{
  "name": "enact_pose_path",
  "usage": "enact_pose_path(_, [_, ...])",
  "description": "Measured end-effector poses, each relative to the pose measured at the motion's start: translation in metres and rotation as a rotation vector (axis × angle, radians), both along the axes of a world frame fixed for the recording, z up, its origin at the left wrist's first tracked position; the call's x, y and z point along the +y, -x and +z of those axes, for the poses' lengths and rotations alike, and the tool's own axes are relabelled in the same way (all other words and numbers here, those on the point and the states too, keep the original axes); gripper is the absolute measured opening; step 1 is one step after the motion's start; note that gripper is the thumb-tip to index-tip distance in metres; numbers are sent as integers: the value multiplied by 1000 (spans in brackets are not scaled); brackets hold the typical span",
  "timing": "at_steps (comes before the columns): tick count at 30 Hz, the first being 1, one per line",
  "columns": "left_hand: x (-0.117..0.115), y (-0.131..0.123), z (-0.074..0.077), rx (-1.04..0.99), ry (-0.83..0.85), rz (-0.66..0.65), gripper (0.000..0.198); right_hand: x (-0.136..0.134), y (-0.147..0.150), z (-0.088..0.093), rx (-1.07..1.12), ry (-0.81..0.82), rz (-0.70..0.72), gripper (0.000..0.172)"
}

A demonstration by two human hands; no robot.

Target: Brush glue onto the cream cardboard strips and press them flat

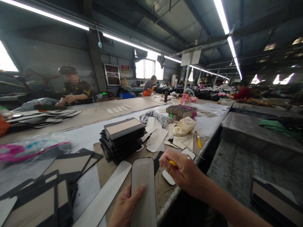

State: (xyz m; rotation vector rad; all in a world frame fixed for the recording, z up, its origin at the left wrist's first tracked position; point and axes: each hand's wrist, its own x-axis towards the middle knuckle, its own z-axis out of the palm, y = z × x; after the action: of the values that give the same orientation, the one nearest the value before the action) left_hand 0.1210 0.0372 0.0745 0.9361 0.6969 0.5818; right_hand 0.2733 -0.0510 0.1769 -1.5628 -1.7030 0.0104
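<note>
In the head view, at the bottom centre of the frame, the left hand (125, 206) grips a grey panel (143, 186) with rounded corners. The thumb lies flat on its face and the other fingers are hidden beneath it. The panel's far end rests on the brown worktable (163, 192), near the table's edge.

Just right of it, the right hand (187, 173) is closed around a yellow-handled tool (172, 163), with only a bit of the yellow showing between the fingers. A small white rounded piece (168, 177) lies under that hand.

Left of the panel lies a long white strip (104, 195). Beyond it, mid-frame, stands a stack of black-edged boards (123, 135). At the upper left a co-worker (74, 90) sits at the far side.
</note>
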Motion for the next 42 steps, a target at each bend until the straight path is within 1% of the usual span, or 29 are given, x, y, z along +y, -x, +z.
enact_pose_path(3, [-1,2,1,25,8,-11,55,0,1,22,186,-264,-81,33])
enact_pose_path(4, [-1,2,1,35,12,-24,57,0,3,27,246,-314,-89,35])
enact_pose_path(5, [-1,2,1,37,17,-38,59,1,5,31,284,-323,-91,36])
enact_pose_path(7, [0,2,0,29,30,-49,61,3,9,31,250,-239,-85,35])
enact_pose_path(9, [1,2,1,30,37,-46,65,8,10,21,100,-109,-62,27])
enact_pose_path(11, [2,1,2,47,42,-39,68,14,10,2,-52,-33,-52,17])
enact_pose_path(12, [3,1,3,57,44,-39,69,17,9,-8,-101,-15,-60,16])
enact_pose_path(15, [2,1,3,72,37,-40,67,24,8,-35,-184,11,-106,21])
enact_pose_path(17, [0,1,2,69,13,-34,64,27,9,-44,-218,1,-122,23])
enact_pose_path(21, [-3,-1,3,59,-31,-20,58,30,14,-48,-163,-8,-149,11])
enact_pose_path(23, [-4,-2,6,51,-20,-13,58,28,16,-48,-154,-17,-145,11])
enact_pose_path(25, [-4,-3,9,37,5,3,56,23,17,-50,-225,-42,-89,11])
enact_pose_path(27, [-3,-1,12,-4,49,10,52,15,19,-52,-342,-38,-6,11])
enact_pose_path(29, [-4,2,15,-43,103,-11,50,9,20,-55,-447,22,41,10])
enact_pose_path(32, [-7,7,18,-80,161,-44,48,5,20,-57,-530,132,38,8])
enact_pose_path(35, [-9,9,20,-84,137,-44,42,5,17,-57,-557,200,51,6])
enact_pose_path(37, [-10,8,20,-75,73,-29,43,6,12,-54,-497,168,84,5])
enact_pose_path(39, [-10,7,19,-45,30,-4,50,6,8,-48,-294,58,98,11])
enact_pose_path(40, [-11,6,18,-27,26,5,54,7,7,-43,-123,-18,85,17])
enact_pose_path(42, [-12,4,15,8,19,-1,60,11,7,-31,321,-183,49,29])
